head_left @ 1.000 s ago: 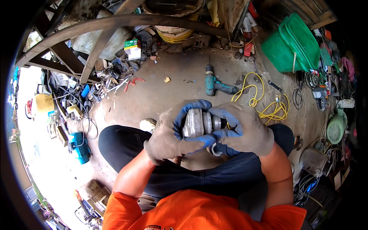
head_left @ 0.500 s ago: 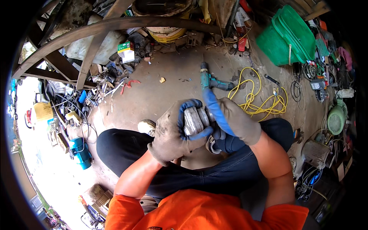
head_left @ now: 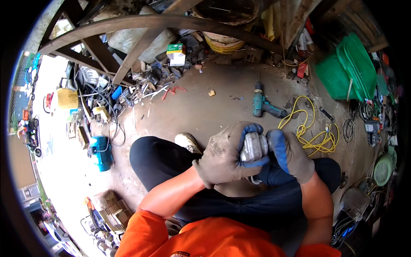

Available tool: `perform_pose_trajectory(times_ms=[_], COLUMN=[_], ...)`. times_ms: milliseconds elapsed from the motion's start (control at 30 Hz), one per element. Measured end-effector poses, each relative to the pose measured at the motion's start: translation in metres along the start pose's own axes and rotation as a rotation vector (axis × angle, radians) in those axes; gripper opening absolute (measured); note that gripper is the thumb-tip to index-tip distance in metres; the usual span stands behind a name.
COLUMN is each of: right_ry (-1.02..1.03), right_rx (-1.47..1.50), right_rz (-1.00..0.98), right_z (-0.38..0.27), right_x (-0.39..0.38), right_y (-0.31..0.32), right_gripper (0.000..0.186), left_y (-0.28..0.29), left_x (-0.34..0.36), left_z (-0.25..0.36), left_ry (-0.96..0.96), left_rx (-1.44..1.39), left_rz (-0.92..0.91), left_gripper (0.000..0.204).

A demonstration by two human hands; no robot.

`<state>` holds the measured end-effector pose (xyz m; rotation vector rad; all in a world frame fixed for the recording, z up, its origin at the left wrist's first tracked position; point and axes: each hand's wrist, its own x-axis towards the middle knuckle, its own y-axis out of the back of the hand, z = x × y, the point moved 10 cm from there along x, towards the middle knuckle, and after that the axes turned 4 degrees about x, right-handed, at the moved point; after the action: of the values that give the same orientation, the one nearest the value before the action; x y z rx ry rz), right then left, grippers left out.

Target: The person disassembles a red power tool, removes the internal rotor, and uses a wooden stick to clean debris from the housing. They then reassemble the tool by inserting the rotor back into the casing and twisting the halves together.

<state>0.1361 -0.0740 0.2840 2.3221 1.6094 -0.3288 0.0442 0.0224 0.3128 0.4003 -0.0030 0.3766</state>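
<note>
Above my lap, my left hand (head_left: pixel 224 156), in a grey glove with blue palm and fingers, is wrapped round a rounded silver metal part (head_left: pixel 253 147) with a ridged body. My right hand (head_left: pixel 294 155), gloved the same way, has its fingers curled at the part's right end, which they mostly hide. What kind of part it is I cannot make out. Beyond the hands, a teal and black cordless drill (head_left: pixel 262 103) lies on its side on the floor.
A coiled yellow cord (head_left: pixel 319 143) lies right of the drill. At the back right stands a green plastic bin (head_left: pixel 342 70); a large bucket (head_left: pixel 224 40) stands behind a wooden frame (head_left: pixel 145 22). A blue motor (head_left: pixel 102 153) and cluttered parts are on the left.
My right hand's fingers were stretched upward beside the metal part and are now curled in at its right end. My left hand keeps its hold. The whole view has shifted.
</note>
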Motion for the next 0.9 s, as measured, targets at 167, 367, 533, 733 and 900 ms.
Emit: perform_pose_trajectory(times_ms=[167, 367, 533, 733, 900], right_ry=[-0.064, 0.745, -0.199, -0.164, 0.791], right_rx=[0.031, -0.681, -0.073, -0.295, -0.810], right_rz=[0.235, 0.161, 0.049, 0.132, 0.078], right_z=[0.051, -0.044, -0.011, 0.000, -0.088], right_x=[-0.003, -0.014, -0.010, -0.001, -0.014], right_y=[0.008, 0.002, 0.008, 0.016, -0.008], right_gripper=[0.059, 0.047, 0.049, 0.047, 0.031], left_y=[-0.004, -0.007, -0.010, -0.010, 0.003], left_x=[0.004, 0.000, 0.001, -0.006, -0.004], left_z=[0.003, 0.002, 0.018, 0.012, 0.010], left_ry=[-0.122, -0.011, -0.194, -0.153, -0.090], left_rx=[0.268, -0.127, 0.109, 0.171, -0.103], left_rz=[0.006, -0.105, -0.078, -0.006, 0.000], left_gripper=[0.068, 0.069, 0.070, 0.069, 0.068])
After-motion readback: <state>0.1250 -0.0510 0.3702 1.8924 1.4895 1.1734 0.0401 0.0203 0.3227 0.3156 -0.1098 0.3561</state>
